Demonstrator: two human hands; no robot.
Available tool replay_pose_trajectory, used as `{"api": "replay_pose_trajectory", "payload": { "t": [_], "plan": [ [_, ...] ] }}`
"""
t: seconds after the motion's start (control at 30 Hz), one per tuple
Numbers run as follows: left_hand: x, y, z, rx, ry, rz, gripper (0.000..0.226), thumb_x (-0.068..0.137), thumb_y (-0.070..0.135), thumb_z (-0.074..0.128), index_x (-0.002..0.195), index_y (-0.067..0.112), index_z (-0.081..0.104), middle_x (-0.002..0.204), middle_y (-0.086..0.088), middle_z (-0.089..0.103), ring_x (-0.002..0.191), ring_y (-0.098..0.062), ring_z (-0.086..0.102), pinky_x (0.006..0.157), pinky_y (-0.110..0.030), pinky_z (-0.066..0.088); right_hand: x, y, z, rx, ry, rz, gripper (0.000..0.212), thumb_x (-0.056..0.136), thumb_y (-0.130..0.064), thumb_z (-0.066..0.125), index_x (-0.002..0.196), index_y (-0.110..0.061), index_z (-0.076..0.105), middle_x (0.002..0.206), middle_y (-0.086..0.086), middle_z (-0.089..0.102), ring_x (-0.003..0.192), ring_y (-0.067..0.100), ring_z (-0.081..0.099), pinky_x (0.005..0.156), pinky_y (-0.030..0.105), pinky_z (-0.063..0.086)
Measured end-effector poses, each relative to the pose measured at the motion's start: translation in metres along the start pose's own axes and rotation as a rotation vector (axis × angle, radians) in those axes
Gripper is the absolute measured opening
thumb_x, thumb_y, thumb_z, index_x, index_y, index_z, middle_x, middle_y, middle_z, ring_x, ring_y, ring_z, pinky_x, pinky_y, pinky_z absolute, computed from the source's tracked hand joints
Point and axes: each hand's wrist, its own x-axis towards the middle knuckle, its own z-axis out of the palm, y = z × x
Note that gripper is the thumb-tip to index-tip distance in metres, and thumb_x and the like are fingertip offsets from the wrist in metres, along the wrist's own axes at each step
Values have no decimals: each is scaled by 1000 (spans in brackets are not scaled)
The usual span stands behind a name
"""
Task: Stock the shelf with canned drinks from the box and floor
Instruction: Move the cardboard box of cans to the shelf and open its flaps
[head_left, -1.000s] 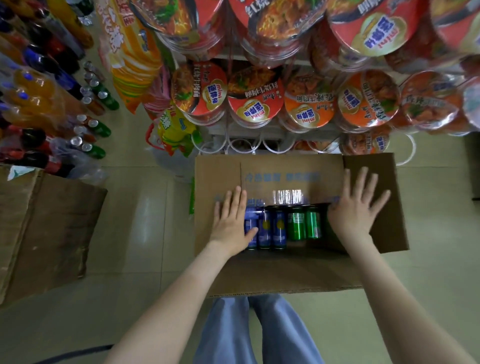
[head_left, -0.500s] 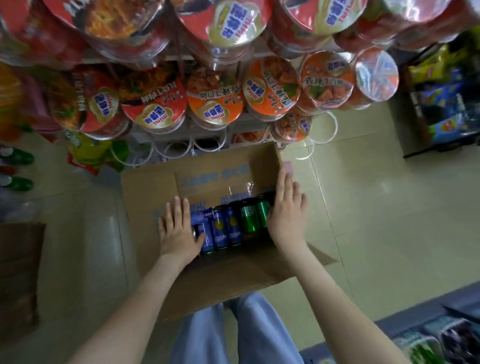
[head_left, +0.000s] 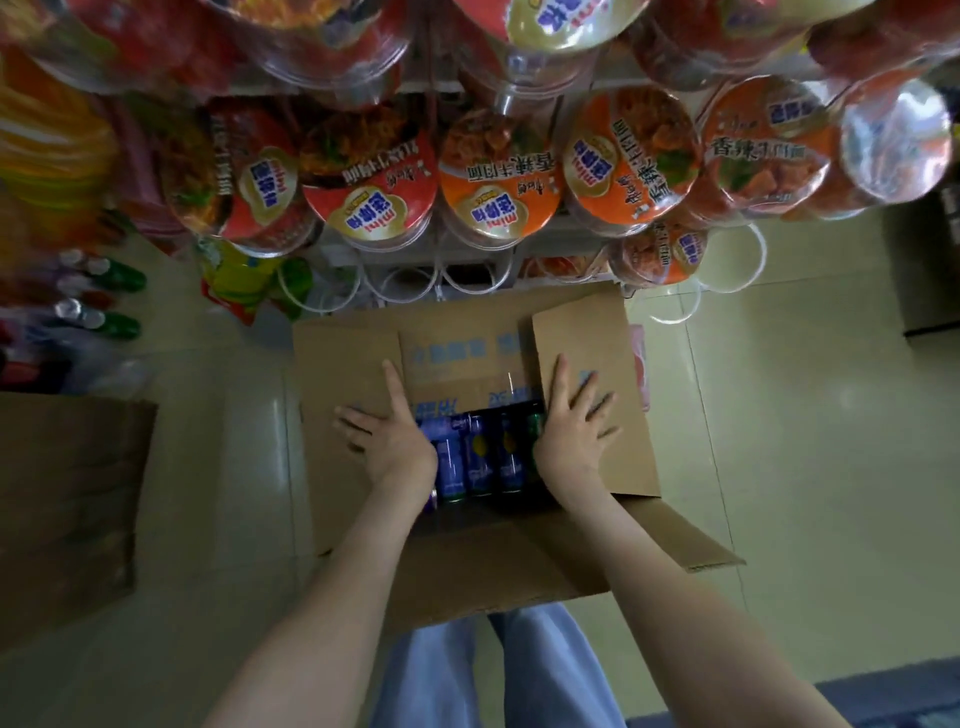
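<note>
1. The left hand (head_left: 387, 441) lies flat on the left flap (head_left: 343, 364), fingers straight and spread, grasping nothing. The right hand (head_left: 569, 436) lies the same way on the right flap (head_left: 587, 338), also released.
2. Risk: both flaps are only pressed aside, not folded down. If either hand lifts to take a can, I judge that its flap may spring back over the opening and get in the way of the reach.
3. Risk: the cans (head_left: 480, 457) sit packed tight, side by side. Pulling one out of the row with bare fingers could drag a neighbour with it, or it could slip and dent on the floor (head_left: 779, 415).
4. Risk: the box (head_left: 467, 577) stands right against the base of the rack, under the noodle cups (head_left: 498, 182). A can raised carelessly could knock a cup loose.
5. Risk: the near flap hangs out toward the person's legs, so a step forward could shove the box.
6. The cans are in the box, between the two hands. They are slim and glossy, mostly blue with a yellow mark, and a green can (head_left: 535, 421) shows at the right edge, partly hidden by the right hand.
7. Whether they stand upright or lie on their sides I cannot tell. The far ones are shaded by the box wall.
</note>
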Motion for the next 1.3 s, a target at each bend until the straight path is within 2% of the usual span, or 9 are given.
{"api": "replay_pose_trajectory", "payload": {
  "t": [0.1, 0.17, 0.23, 0.37, 0.57, 0.7, 0.97, 1.13, 1.3],
  "plan": [
    [2, 6, 4, 63, -2, -18, 122, 85, -7, 52, 112, 44, -55, 144, -40, -23, 139, -50, -10, 109, -53, 29, 2, -4, 13, -69, 16, 23, 109, 87, -28, 62, 141, -28, -33, 155, 23, -13, 140, 50, -4, 108, 67, 18],
    [2, 1, 9, 93, -20, 20, 106, 94, 18, 51, 124, 44, -47, 144, -41, -22, 139, -50, -12, 112, -56, 19, 3, -3, 18, -103, 18, -4, 96, 90, -48, 51, 145, -28, -26, 155, 25, -9, 140, 51, -3, 108, 66, 15],
    [3, -7, 11, 49, 22, 87, 73, 97, 50, 30, 138, 46, -30, 148, -38, -13, 140, -49, -8, 114, -55, 13, 7, 1, 15, -56, 66, -45, 76, 93, -59, 31, 149, -31, -12, 156, 24, 0, 140, 49, 2, 109, 63, 12],
    [5, -35, 1, -140, 247, 143, 53, 97, 51, 24, 148, 43, 12, 153, -23, 18, 139, -39, 16, 110, -51, 23, 26, 27, -5, 252, 202, -43, 62, 95, -51, 39, 149, -30, 17, 141, 25, 30, 128, 43, 28, 107, 55, 26],
    [40, -70, -23, -361, -15, -212, 139, 46, 85, 63, 142, 38, -26, 156, -17, -4, 143, -38, 8, 113, -59, 16, 62, 48, -25, 327, -18, 179, 134, 59, -69, 72, 147, -29, -21, 157, 17, 4, 143, 37, 11, 114, 53, 15],
    [41, -68, -22, -316, -44, -144, 135, 48, 85, 63, 140, 42, -26, 149, -17, 15, 134, -38, 27, 106, -51, 34, 71, 46, -23, 320, -48, 225, 143, 51, -70, 76, 148, -21, -18, 152, 17, 13, 140, 37, 15, 114, 50, 20],
    [36, -67, -12, -83, 47, -34, 106, 63, 90, 39, 139, 49, -24, 142, -23, 16, 129, -43, 27, 108, -50, 26, 72, 41, -21, 343, -56, 304, 138, 51, -65, 80, 147, -24, -11, 149, 17, 17, 138, 36, 19, 110, 55, 23],
    [35, -86, -26, -183, -36, 113, 94, 72, 73, 56, 141, 57, -7, 135, -13, 20, 124, -36, 34, 104, -42, 33, 71, 47, -22, 338, -36, 266, 139, 53, -64, 80, 147, -29, -17, 147, 20, 20, 136, 38, 21, 110, 55, 22],
    [39, -99, -35, -322, -96, 165, 111, 64, 63, 74, 137, 62, -10, 142, -13, 13, 131, -35, 33, 110, -44, 31, 73, 49, -23, 467, -30, 265, 132, 50, -54, 86, 148, -22, 3, 147, 17, 22, 138, 35, 22, 113, 50, 25]
  ]
}}
